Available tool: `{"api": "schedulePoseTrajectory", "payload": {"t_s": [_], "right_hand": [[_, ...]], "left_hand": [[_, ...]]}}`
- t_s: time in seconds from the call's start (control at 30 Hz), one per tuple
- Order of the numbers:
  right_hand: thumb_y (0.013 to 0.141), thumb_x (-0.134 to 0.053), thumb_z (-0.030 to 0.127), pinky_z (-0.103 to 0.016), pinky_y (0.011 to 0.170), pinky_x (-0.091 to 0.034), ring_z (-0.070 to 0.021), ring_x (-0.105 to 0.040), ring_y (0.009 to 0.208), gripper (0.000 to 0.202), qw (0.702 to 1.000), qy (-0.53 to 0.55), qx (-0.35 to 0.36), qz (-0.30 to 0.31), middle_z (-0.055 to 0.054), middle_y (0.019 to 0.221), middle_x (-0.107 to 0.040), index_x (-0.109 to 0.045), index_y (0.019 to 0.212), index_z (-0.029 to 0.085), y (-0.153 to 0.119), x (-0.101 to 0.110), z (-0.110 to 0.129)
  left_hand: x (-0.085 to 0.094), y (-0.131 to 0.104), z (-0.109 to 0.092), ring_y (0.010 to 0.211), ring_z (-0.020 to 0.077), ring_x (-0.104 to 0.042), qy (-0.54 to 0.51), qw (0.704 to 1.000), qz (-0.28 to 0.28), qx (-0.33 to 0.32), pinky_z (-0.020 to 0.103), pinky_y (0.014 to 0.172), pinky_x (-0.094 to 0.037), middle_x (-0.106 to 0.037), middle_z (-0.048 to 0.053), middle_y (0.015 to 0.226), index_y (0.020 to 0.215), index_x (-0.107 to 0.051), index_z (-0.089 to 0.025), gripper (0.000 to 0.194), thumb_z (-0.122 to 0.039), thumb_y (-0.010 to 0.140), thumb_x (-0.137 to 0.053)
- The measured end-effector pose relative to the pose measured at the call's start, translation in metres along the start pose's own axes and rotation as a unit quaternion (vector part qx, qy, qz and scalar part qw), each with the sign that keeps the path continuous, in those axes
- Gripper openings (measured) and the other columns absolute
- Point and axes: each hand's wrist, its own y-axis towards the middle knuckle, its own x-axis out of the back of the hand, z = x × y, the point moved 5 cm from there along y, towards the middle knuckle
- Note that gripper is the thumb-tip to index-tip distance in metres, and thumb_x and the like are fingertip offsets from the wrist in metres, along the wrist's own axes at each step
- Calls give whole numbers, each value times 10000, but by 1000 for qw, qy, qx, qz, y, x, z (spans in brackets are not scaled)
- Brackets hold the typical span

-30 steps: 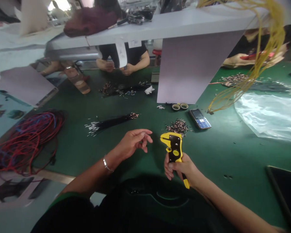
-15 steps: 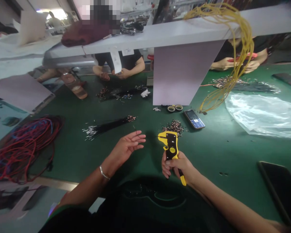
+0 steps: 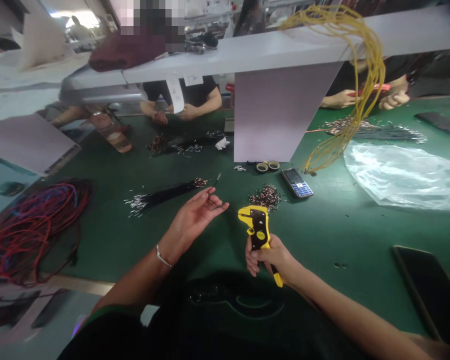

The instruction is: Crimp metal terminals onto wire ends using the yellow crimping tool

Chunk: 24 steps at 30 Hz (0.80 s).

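Observation:
Between the fingertips of my left hand (image 3: pixel 195 215) is a short black wire (image 3: pixel 216 183), one end pointing up and away. My right hand (image 3: pixel 268 255) is wrapped round the handle of a yellow and black wire stripper (image 3: pixel 260 225), its jaws facing left toward the left hand. A bundle of black wires (image 3: pixel 168 195) lies just beyond my left hand, with silvery ends on the left and coppery ends on the right. Behind the stripper's head sits a small heap of short, copper-tipped bits (image 3: pixel 265 196).
Red and blue cable coils (image 3: pixel 41 225) lie at left. A keypad phone (image 3: pixel 297 183), two tape rolls (image 3: pixel 268 166), a clear plastic bag (image 3: pixel 401 175) and a dark smartphone (image 3: pixel 427 290) are on the green table (image 3: pixel 345 225). Yellow wires (image 3: pixel 371 75) hang from the shelf. Co-workers sit opposite.
The wire in my left hand has shifted and now points up more visibly, with the fingers curled closer. My right hand and the wire stripper are slightly farther left in view.

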Motion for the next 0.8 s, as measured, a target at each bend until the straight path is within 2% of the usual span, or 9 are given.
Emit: {"api": "schedulePoseTrajectory", "payload": {"t_s": [0.07, 0.13, 0.23, 0.37, 0.53, 0.63, 0.73, 0.8], "right_hand": [[673, -706, 129, -279, 428, -480, -115, -514, 418, 120, 1000, 0, -1, 1, 32, 507, -545, -594, 716, 126, -1, 0, 1], [677, -706, 127, -283, 435, -480, -114, -512, 421, 125, 1000, 3, -2, -6, 32, 513, -551, -592, 729, 131, -1, 1, 3], [678, -708, 125, -287, 444, -479, -114, -511, 428, 136, 1000, 7, -8, -8, 31, 525, -555, -587, 739, 136, -1, 3, 4], [689, -708, 138, -290, 452, -480, -115, -515, 436, 133, 1000, 6, -3, -15, 32, 529, -547, -586, 743, 136, 0, 4, 6], [683, -704, 129, -286, 446, -473, -113, -509, 434, 134, 1000, 5, -5, -22, 34, 527, -536, -583, 739, 137, 1, 3, 6], [688, -701, 130, -290, 453, -472, -115, -509, 438, 130, 1000, 0, -8, -23, 33, 528, -537, -583, 742, 137, 1, 3, 6], [687, -702, 133, -292, 454, -470, -116, -508, 437, 134, 1000, -4, -9, -22, 34, 527, -541, -580, 743, 140, 1, 3, 6], [687, -702, 131, -291, 455, -471, -116, -510, 438, 133, 1000, -7, -9, -25, 32, 529, -547, -580, 741, 141, 1, 4, 5]], "left_hand": [[2, 2, -2, 607, 66, -551, 38, 999, 7, -10, 388, 897, -495, -650, 37, 792, 929, -686, -106, 122, -123, 813, -649], [4, 0, 0, 551, 48, -505, 104, 995, 13, -8, 342, 845, -506, -637, 32, 765, 932, -693, -93, 130, -136, 820, -644], [7, -5, 6, 655, 91, -569, 173, 985, 17, -1, 379, 919, -482, -615, 21, 721, 994, -700, -94, 189, -161, 827, -644], [10, -9, 11, 843, 154, -624, 143, 989, 44, 9, 477, 989, -449, -653, 42, 848, 1114, -673, -146, 313, -161, 802, -669], [18, -12, 7, 1050, 231, -627, 124, 992, 4, -1, 451, 1012, -438, -674, 121, 1111, 1166, -638, -157, 368, -146, 800, -669], [17, -14, 12, 1026, 229, -648, 137, 990, -19, 1, 424, 1024, -432, -685, 135, 1110, 1113, -657, -122, 337, -132, 778, -689], [19, -13, 15, 967, 231, -671, 163, 985, -61, -6, 429, 987, -464, -701, 148, 1060, 1003, -681, -94, 211, -188, 815, -663], [21, -11, 14, 953, 242, -677, 179, 981, -80, -7, 443, 961, -480, -705, 154, 1037, 1006, -669, -90, 217, -221, 834, -647]]}}
